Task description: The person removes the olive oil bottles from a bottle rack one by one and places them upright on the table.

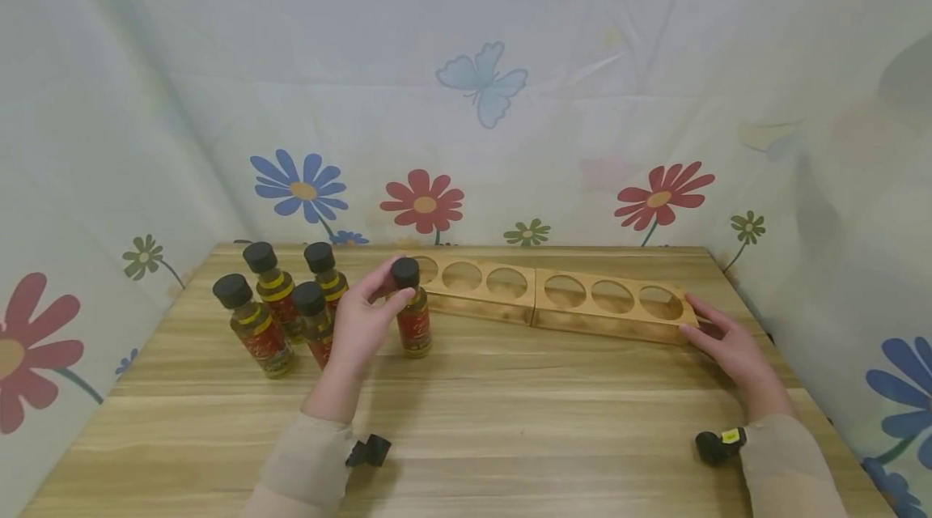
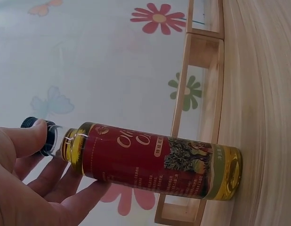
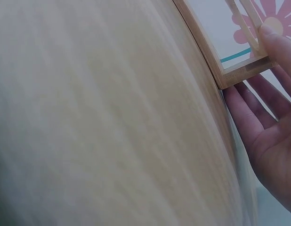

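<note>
My left hand (image 1: 358, 328) holds an olive oil bottle (image 1: 415, 325) by its black cap and neck, thumb on the cap. In the left wrist view the bottle (image 2: 150, 160) shows a red label and yellow oil. It is upright in front of the rack's left end; whether its base touches the table I cannot tell. Two wooden racks, a left one (image 1: 480, 308) and a right one (image 1: 612, 327), stand end to end, each with three round holes. At the far right end, my right hand (image 1: 735, 352) grips the right rack (image 3: 246, 71) with thumb above and fingers below.
Several more black-capped oil bottles (image 1: 264, 340) stand upright left of my left hand, one partly hidden by it. The wooden table (image 1: 539, 429) reaches back to a flower-printed curtain (image 1: 568, 154). Small black wrist devices (image 1: 717, 447) hang by both sleeves.
</note>
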`<state>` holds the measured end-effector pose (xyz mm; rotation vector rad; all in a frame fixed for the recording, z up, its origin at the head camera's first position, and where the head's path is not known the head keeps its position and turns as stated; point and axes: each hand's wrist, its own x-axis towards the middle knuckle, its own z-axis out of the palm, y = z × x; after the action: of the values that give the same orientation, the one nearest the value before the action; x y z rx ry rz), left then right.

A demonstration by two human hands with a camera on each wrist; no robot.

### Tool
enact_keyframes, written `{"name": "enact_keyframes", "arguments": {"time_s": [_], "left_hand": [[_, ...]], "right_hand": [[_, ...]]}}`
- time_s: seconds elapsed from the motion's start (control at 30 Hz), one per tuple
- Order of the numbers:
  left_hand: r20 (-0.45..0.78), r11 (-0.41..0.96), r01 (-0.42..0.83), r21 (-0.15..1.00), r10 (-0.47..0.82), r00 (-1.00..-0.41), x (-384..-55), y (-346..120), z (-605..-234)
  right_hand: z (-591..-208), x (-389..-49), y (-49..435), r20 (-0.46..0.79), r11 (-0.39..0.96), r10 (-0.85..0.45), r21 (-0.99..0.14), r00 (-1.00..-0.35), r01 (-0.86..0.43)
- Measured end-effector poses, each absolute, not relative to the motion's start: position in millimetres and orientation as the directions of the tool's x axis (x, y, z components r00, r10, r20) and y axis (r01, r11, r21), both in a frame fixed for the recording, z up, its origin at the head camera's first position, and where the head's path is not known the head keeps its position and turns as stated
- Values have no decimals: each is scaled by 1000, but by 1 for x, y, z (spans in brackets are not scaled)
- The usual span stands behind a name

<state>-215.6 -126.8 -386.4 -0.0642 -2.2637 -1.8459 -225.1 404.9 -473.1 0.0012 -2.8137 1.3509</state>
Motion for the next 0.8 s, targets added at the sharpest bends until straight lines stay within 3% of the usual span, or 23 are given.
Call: {"name": "enact_keyframes", "arguments": {"time_s": [0.8], "left_hand": [[279, 343, 220, 913, -134, -951, -220, -121, -392]], "right_hand": [[-469, -227, 403, 15, 631, -25, -775, -1000, -27]]}}
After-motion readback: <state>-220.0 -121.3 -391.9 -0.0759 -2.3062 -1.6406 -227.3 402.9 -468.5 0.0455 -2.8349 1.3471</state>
